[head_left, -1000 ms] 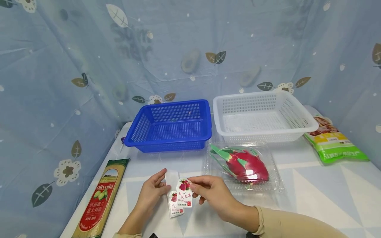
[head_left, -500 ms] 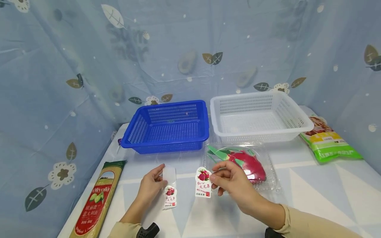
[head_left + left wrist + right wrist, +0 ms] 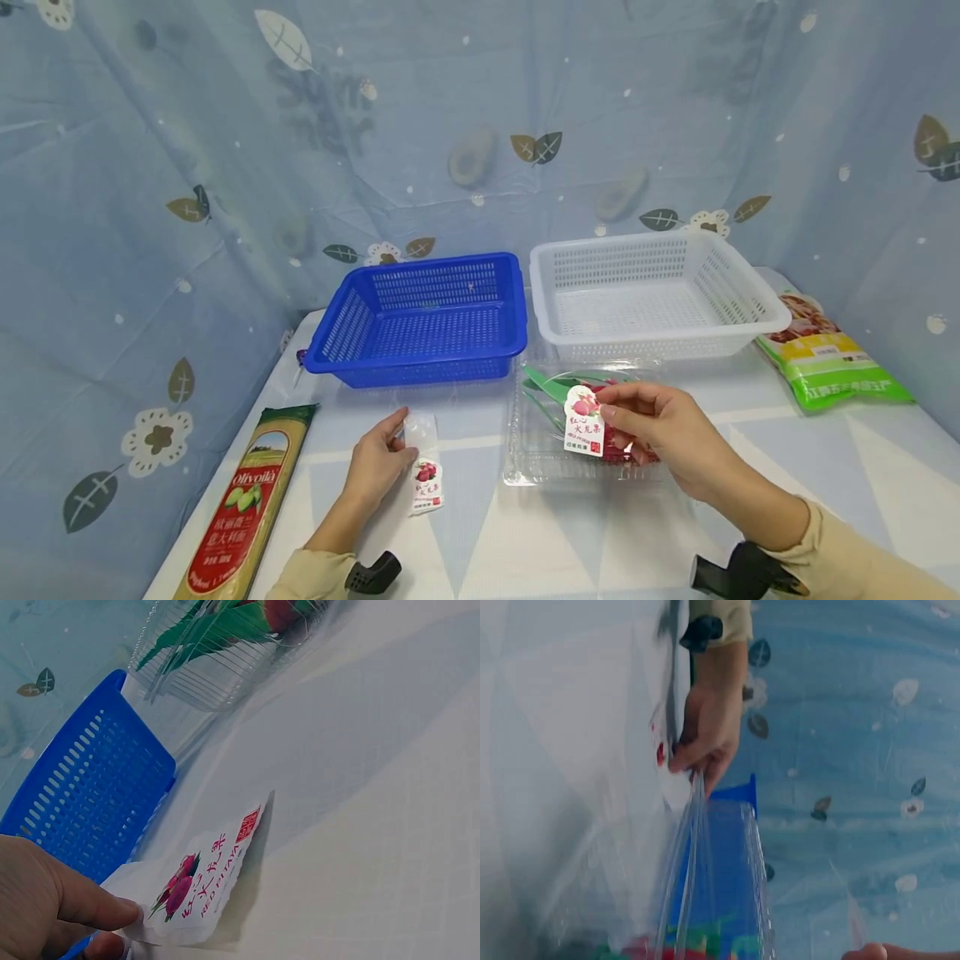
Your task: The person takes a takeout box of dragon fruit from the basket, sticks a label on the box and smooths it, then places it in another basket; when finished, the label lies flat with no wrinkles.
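My left hand [image 3: 377, 458] pinches the top of a white backing strip [image 3: 422, 431], which bears a printed dragon fruit label [image 3: 427, 486]. In the left wrist view, thumb and finger grip the strip's end while the label [image 3: 202, 877] angles up off the table. Between thumb and fingertips of my right hand [image 3: 678, 433] is a loose dragon fruit sticker [image 3: 583, 422], printed side up. It overlaps a clear plastic clamshell box [image 3: 534, 467] in the head view. Inside the box lies a red dragon fruit [image 3: 281, 613] with green leaves, partly hidden by the right hand and sticker.
Behind the hands stand a blue basket [image 3: 420, 371] and a white basket [image 3: 660, 340], side by side. A spaghetti pack [image 3: 243, 508] lies along the left edge. At the right is a green and yellow food bag [image 3: 832, 354]. Patterned curtains enclose the table's back and sides.
My right hand has pulled its sticker away from the strip and carried it right and up, over the clamshell box. My left hand keeps holding the strip, shifted slightly.
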`<state>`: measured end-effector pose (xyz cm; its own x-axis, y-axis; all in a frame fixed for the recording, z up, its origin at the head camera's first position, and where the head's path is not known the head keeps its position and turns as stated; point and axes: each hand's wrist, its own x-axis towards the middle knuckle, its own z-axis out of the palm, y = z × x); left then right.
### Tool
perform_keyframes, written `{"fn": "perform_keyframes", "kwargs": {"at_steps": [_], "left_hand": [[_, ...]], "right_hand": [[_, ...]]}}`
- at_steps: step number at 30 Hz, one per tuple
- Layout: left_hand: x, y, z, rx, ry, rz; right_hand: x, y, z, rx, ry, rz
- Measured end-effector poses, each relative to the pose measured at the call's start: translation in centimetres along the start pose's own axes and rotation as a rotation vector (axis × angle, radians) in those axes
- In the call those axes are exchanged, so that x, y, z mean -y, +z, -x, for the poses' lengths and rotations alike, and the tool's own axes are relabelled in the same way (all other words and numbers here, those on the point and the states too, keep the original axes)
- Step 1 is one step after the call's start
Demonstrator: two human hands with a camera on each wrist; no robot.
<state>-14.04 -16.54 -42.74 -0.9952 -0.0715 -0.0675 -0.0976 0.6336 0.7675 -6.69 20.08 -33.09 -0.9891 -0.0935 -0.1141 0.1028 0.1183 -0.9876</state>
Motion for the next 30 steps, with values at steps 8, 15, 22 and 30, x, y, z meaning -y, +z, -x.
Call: {"fn": "perform_keyframes", "kwargs": {"at_steps": [8, 15, 22, 30], "left_hand": [[-0.2, 0.0, -0.2, 0.033, 0.051, -0.075], [-0.7, -0.2, -0.3, 0.098, 0.073, -0.192], [-1.1, -0.6, -0.3, 0.133, 0.129, -0.248], [-2.6, -1.2, 0.3, 0.128, 0.122, -0.213]], "right_hand": [[0.0, -2.7, -1.4, 0.040, 0.013, 0.100], [-0.2, -3.7, -2.1, 0.065, 0.042, 0.150], [-0.3, -3.9, -2.5, 0.083, 0.043, 0.139], [-0.3, -4.0, -2.9, 0.095, 0.039, 0.145]]}}
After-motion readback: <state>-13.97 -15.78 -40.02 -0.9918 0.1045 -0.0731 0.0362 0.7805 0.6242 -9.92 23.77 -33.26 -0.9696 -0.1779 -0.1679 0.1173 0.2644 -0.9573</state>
